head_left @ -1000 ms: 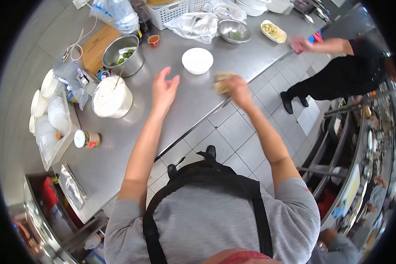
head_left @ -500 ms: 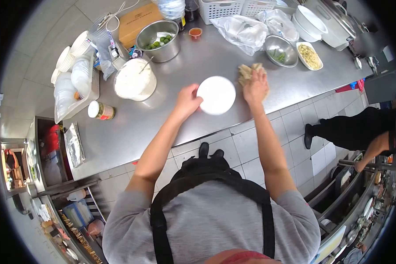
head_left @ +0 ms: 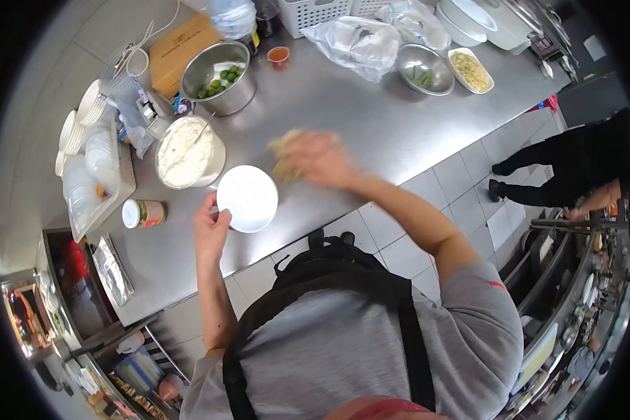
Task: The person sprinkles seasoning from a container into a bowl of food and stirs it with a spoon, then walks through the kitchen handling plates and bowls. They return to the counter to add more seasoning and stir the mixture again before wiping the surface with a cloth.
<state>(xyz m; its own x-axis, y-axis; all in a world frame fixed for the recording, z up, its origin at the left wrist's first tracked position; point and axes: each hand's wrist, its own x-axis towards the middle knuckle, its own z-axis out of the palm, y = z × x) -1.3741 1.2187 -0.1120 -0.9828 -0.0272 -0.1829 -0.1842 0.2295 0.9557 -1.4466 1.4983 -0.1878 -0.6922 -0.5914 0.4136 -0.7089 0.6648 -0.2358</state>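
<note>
My left hand [head_left: 212,227] grips the left edge of a round white lid [head_left: 248,199], thumb on top, close over the near side of the steel table. Smeared by motion, my right hand [head_left: 322,159] presses on a crumpled beige cloth [head_left: 285,150] on the tabletop, to the right of the lid. Just behind the lid stands an uncovered tub of white creamy food [head_left: 189,150] with a utensil handle sticking out. A jar with a white lid [head_left: 144,213] is on the left.
Toward the back are a steel pot of green limes [head_left: 218,80], a small cup of orange sauce [head_left: 278,57], plastic bags [head_left: 357,45], a steel bowl [head_left: 425,68] and a white dish of chopped food [head_left: 471,70]. A person in black trousers [head_left: 574,157] stands on the right.
My right hand has swept the cloth left across the table. My left hand has carried the lid left and nearer to me, beside the tub. The view has shifted too.
</note>
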